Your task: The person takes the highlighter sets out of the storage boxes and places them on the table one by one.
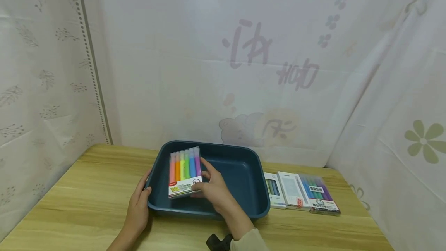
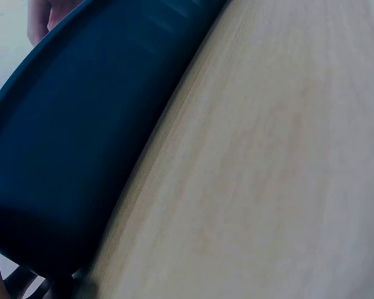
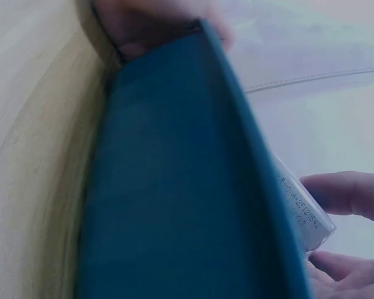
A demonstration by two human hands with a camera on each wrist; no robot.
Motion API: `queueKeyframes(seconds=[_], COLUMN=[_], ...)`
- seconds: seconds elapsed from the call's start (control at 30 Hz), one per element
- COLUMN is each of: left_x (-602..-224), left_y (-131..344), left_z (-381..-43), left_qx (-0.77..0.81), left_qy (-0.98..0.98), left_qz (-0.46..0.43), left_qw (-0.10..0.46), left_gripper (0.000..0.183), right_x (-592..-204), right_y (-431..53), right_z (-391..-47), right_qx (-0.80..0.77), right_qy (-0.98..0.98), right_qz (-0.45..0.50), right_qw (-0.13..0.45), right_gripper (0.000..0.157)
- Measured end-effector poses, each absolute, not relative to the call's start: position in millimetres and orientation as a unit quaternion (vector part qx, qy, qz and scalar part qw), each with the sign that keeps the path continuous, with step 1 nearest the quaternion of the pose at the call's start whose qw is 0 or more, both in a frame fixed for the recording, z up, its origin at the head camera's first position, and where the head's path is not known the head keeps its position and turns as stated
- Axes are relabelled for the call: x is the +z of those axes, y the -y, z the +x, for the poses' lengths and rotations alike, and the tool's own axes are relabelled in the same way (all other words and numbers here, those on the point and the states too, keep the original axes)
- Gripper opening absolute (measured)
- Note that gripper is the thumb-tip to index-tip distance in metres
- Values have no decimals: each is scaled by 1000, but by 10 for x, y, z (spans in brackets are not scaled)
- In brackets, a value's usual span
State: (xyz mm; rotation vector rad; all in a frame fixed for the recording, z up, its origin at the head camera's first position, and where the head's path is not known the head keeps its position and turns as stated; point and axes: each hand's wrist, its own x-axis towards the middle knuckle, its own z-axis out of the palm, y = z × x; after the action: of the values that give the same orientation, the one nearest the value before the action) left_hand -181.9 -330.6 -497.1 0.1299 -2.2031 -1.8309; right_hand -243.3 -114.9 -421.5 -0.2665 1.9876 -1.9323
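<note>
A dark blue plastic tub [image 1: 240, 177] stands on the wooden table. At its left wall my left hand [image 1: 137, 206] grips the rim, thumb toward the top. My right hand [image 1: 217, 191] reaches over the tub's front edge and pinches a clear pack of coloured highlighters [image 1: 184, 169] by its lower right side. The pack lies tilted over the tub's left half, caps toward the back. In the right wrist view, thumb and fingers sit on both sides of the pack's printed end [image 3: 305, 215], behind the tub wall [image 3: 168, 168]. Part of the tub's floor is hidden by the pack and hand.
Right of the tub lie a white box with pens in its window [image 1: 273, 191], a white pack [image 1: 294, 191] and a clear pack of coloured pens [image 1: 318, 193], side by side. A patterned curtain [image 1: 174, 69] hangs behind the table [image 1: 87, 196]. A black device [image 1: 219, 242] is at my right wrist.
</note>
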Motion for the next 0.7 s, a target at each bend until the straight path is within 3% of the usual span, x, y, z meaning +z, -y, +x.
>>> queueKeyframes(seconds=[0.7], left_x=[-4974], left_y=[3324], left_z=[-1808], left_qx=[-625], left_qy=[766], left_qz=[24], left_qw=[146], left_gripper=[51], right_x=[-3883], right_y=[459], right_z=[-2361], right_qx=[-691], right_qy=[-701], right_qz=[-106], right_qw=[141], right_gripper=[90])
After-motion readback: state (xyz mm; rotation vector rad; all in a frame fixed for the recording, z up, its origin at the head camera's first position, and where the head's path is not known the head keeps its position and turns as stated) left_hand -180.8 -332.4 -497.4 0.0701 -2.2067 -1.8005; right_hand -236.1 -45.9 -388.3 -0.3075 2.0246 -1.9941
